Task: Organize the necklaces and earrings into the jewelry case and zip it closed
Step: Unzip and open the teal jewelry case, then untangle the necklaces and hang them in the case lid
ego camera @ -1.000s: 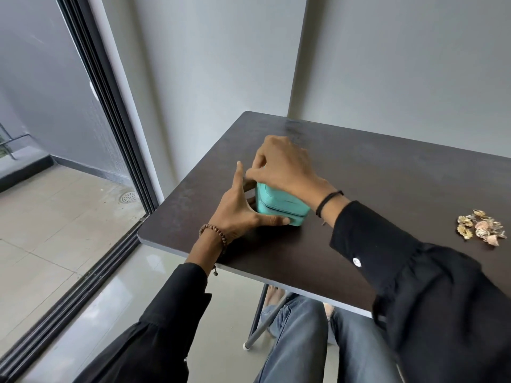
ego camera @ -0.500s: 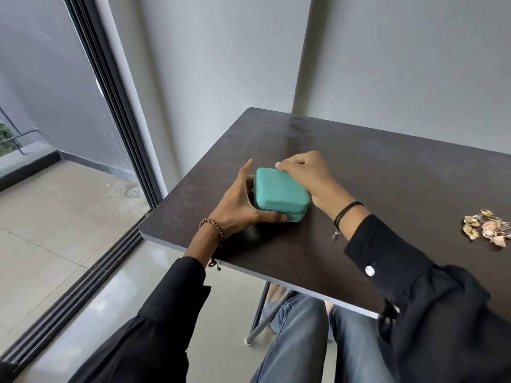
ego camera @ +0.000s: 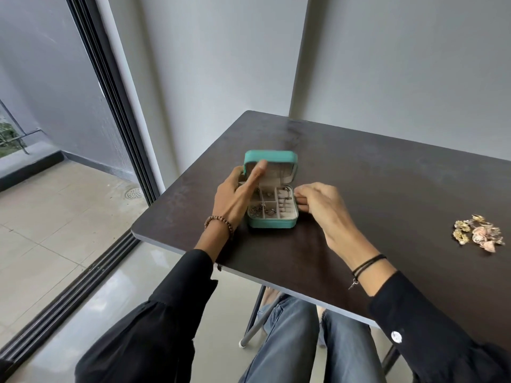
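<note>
A teal jewelry case point(ego camera: 272, 224) stands open on the dark table point(ego camera: 387, 189), its lid point(ego camera: 271, 156) upright at the back. The pale compartments inside hold several small silver pieces. My left hand point(ego camera: 235, 197) is at the case's left side and holds the lid's left edge, one digit stretched across the lid's inner face. My right hand point(ego camera: 318, 205) has its curled fingertips bunched on the right edge of the base. A pile of gold and pink jewelry point(ego camera: 477, 234) lies far to the right, apart from both hands.
The table's front edge point(ego camera: 276, 286) runs diagonally just below the case, with my knees under it. Grey walls stand behind the table. A sliding door track point(ego camera: 110, 252) and a tiled balcony are to the left.
The case was closed and is now open with the lid upright. My left hand rose to the lid, and my right hand moved from the case's back to its right edge.
</note>
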The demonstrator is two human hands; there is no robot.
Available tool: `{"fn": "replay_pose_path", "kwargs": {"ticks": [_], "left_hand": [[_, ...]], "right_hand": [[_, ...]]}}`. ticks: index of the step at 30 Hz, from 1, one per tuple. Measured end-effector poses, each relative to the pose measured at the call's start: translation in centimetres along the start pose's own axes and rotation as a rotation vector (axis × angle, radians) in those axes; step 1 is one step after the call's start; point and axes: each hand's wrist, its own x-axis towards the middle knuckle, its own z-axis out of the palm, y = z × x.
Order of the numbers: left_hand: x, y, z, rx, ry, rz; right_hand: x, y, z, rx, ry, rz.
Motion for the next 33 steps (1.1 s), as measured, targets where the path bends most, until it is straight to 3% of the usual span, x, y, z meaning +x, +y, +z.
{"fn": "replay_pose_path", "kwargs": {"ticks": [4, 10, 19, 25, 28, 33], "left_hand": [[1.6, -0.3, 0.7, 0.174, 0.126, 0.003], [4.0, -1.1, 0.9, 0.398, 0.088, -0.095], [4.6, -2.0, 0.7, 0.34, 0.095, -0.067], [4.6, -2.1, 0.7, 0.286, 0.088, -0.027], [4.8, -2.3, 0.7, 0.284, 0.097, -0.015], [4.7, -2.4, 0.7, 0.254, 0.104, -0.02]], "right_hand": [[-1.0, -0.2, -0.7, -0.208, -0.035, -0.088], [-1.1, -0.7, -1.0, -0.295, -0.06, -0.151], [2.1, -2.7, 0.6, -0.623, 0.032, -0.367], [2.4, -3.4, 2.6, -0.871, 0.112, -0.357], [2.6, -3.6, 2.7, -0.8, 0.103, -0.326], [3.3, -3.6, 2.3, -0.348, 0.038, -0.293]]}}
